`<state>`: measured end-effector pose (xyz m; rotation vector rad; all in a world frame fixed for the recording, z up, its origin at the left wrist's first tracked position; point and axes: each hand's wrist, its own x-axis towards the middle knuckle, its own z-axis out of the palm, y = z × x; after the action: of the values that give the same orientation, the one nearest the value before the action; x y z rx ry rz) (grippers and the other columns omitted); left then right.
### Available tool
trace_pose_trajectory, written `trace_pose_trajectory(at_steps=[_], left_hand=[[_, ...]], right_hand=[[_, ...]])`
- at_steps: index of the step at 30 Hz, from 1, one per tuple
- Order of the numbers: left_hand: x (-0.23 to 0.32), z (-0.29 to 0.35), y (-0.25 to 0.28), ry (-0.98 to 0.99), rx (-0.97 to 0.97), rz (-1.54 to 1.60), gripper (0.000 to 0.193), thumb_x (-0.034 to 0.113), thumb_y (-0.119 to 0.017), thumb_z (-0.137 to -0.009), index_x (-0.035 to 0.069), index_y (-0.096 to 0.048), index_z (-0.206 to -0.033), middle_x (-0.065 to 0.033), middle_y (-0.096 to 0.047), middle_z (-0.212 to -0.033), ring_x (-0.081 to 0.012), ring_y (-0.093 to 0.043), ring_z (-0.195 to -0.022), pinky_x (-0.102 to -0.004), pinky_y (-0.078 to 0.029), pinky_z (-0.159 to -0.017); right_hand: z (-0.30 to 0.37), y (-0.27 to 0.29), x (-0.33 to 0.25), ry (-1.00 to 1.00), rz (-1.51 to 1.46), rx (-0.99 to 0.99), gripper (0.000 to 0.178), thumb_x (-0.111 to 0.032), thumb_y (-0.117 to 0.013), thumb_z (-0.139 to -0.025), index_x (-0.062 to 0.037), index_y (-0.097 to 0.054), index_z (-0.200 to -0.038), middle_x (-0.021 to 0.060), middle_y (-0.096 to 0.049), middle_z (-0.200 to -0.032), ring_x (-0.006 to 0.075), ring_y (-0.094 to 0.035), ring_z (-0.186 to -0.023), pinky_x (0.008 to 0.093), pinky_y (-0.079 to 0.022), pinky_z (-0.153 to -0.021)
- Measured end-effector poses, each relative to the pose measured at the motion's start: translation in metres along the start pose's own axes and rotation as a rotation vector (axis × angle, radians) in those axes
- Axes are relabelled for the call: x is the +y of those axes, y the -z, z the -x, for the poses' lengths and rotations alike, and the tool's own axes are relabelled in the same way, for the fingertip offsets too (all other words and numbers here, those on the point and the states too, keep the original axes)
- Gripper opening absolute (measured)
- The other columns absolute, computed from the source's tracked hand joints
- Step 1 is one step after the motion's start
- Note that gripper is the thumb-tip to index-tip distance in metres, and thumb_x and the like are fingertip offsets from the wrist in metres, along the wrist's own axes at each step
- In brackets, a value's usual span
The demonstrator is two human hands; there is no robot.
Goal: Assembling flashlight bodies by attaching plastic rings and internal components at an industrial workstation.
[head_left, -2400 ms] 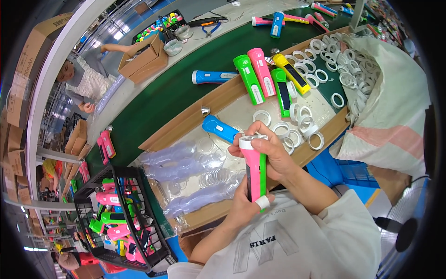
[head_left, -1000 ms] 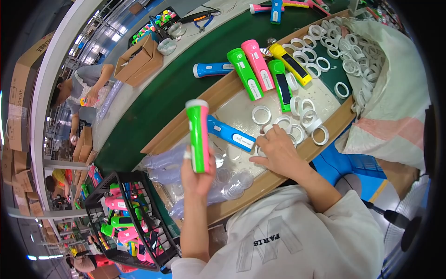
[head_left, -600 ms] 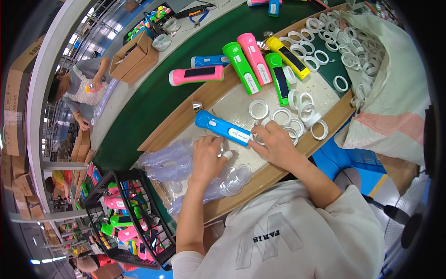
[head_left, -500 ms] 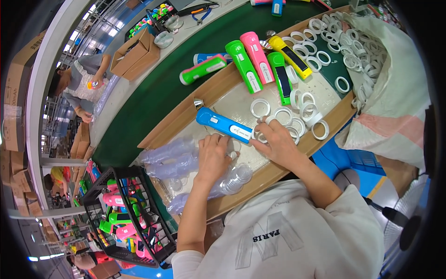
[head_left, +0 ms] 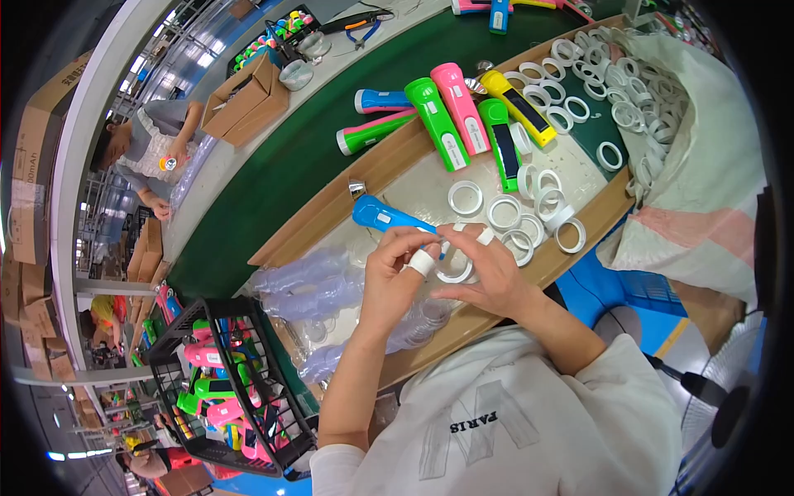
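My right hand [head_left: 495,277] grips a white plastic ring [head_left: 468,273] between thumb and fingers. Close against it, my left hand [head_left: 399,269] is closed, its fingertips meeting the right fingertips at the ring's upper edge. What the left fingers pinch is too small to make out. White tape wraps the left thumb and right fingers. Behind the hands lies a blue flashlight [head_left: 382,215], its near end hidden by the fingers. More white rings [head_left: 504,212] lie right of the hands. Stacked clear plastic lenses [head_left: 306,291] lie to the left, partly behind my left forearm.
A cardboard tray [head_left: 318,207] surrounds the work. Several flashlights [head_left: 438,122] rest across its far edge. A white sack [head_left: 703,157] spills rings at the right. A black crate [head_left: 223,388] of flashlights stands at lower left. Another person [head_left: 153,153] works across the green belt [head_left: 227,211].
Both hands have lifted from the blue flashlight and come together nearer me, now with a white ring between them. The green-pink flashlight at the far edge has shifted right, uncovering more of the blue-pink one.
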<state>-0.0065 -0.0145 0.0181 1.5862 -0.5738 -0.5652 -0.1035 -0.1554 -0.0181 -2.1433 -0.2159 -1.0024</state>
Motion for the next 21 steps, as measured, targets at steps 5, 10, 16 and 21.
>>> trace_pose_trajectory(at_steps=[5, 10, 16, 21], left_hand=[[-0.010, 0.004, -0.004, 0.189, -0.118, 0.253, 0.019, -0.002, -0.064, -0.085, 0.001, -0.062, -0.104, -0.0034, -0.064, -0.095, -0.0094, -0.060, -0.085, -0.0252, -0.049, -0.075], [-0.009, 0.002, -0.008, 0.147, 0.046, 0.164, 0.020, -0.002, -0.065, -0.085, -0.001, -0.063, -0.105, -0.0056, -0.066, -0.095, -0.0104, -0.062, -0.085, -0.0246, -0.051, -0.073], [-0.012, -0.001, 0.002, 0.147, 0.089, 0.076, 0.013, 0.001, -0.068, -0.084, -0.002, -0.066, -0.097, -0.0054, -0.068, -0.090, -0.0104, -0.063, -0.082, -0.0249, -0.051, -0.073], [-0.004, -0.001, 0.016, 0.096, 0.206, 0.266, 0.011, 0.004, -0.069, -0.083, 0.000, -0.067, -0.093, -0.0020, -0.064, -0.080, -0.0093, -0.057, -0.068, -0.0228, -0.044, -0.060]], right_hand=[[0.004, 0.002, 0.002, -0.011, 0.040, 0.009, 0.073, -0.034, -0.081, -0.069, 0.0007, -0.050, -0.126, 0.0202, -0.056, -0.116, 0.0343, -0.058, -0.102, 0.0384, -0.051, -0.081], [0.001, 0.007, -0.002, -0.073, 0.091, -0.237, 0.064, -0.022, -0.079, -0.072, 0.0001, -0.050, -0.124, 0.0200, -0.052, -0.114, 0.0347, -0.057, -0.098, 0.0394, -0.052, -0.078], [-0.001, 0.009, -0.005, -0.102, 0.160, -0.247, 0.062, -0.018, -0.076, -0.075, -0.0013, -0.047, -0.127, 0.0197, -0.052, -0.113, 0.0348, -0.056, -0.097, 0.0390, -0.052, -0.076], [0.002, 0.008, -0.001, -0.370, -0.159, -0.187, 0.055, -0.018, -0.070, -0.084, -0.0018, -0.044, -0.129, 0.0191, -0.058, -0.112, 0.0322, -0.060, -0.100, 0.0367, -0.051, -0.085]])
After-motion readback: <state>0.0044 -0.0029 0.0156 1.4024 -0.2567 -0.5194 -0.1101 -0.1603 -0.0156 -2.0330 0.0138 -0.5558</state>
